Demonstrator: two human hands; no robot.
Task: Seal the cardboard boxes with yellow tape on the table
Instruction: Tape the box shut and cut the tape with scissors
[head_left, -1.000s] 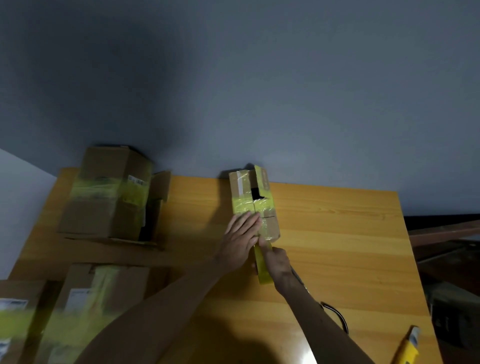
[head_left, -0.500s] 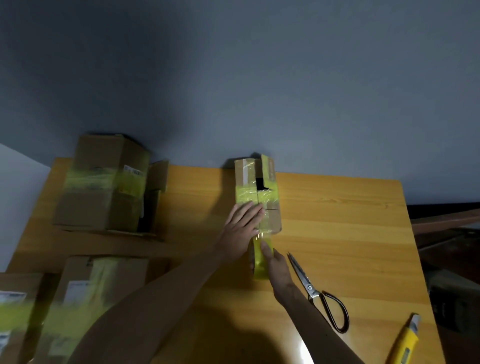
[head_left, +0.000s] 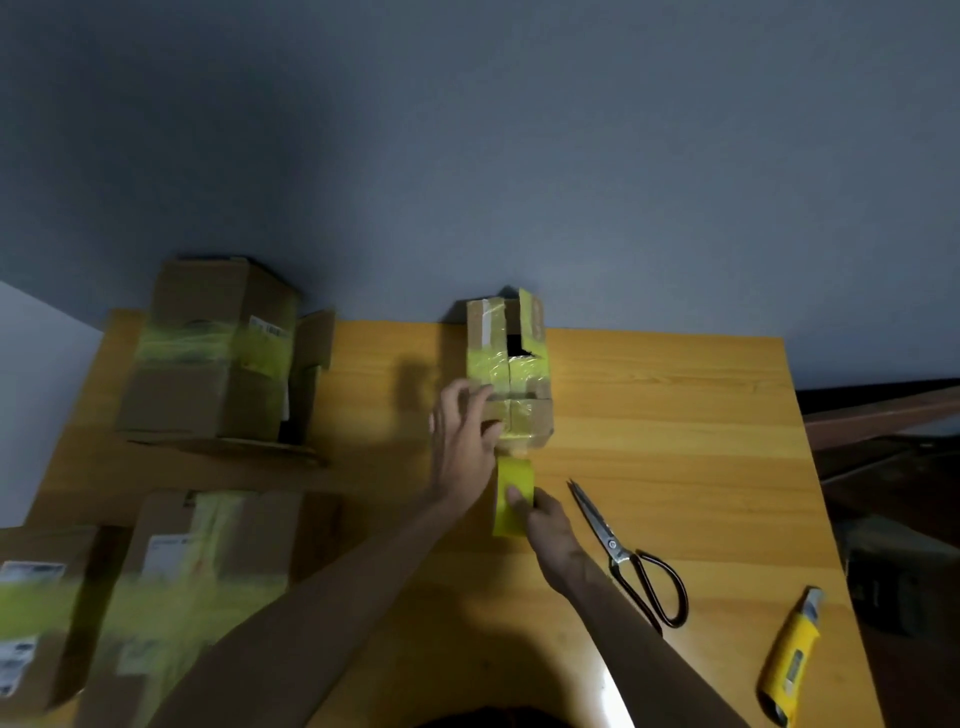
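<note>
A small cardboard box (head_left: 511, 371) stands at the table's far middle, banded with yellow tape and with a dark gap in its top. My left hand (head_left: 462, 439) rests against the box's near left side, fingers spread. Just in front of the box, my right hand (head_left: 543, 522) grips the yellow tape roll (head_left: 514, 496). A strip of tape runs from the roll up to the box's near end.
Scissors (head_left: 623, 553) lie right of my right hand, and a yellow utility knife (head_left: 789, 660) lies near the table's right front corner. Taped boxes stand at far left (head_left: 218, 353), near left (head_left: 197, 587) and at the left edge (head_left: 36, 613). The wooden table (head_left: 675, 426) meets a grey wall.
My right hand has drawn the tape roll toward me, away from the box. My left hand has slid from the box's top to its left side. The view has shifted.
</note>
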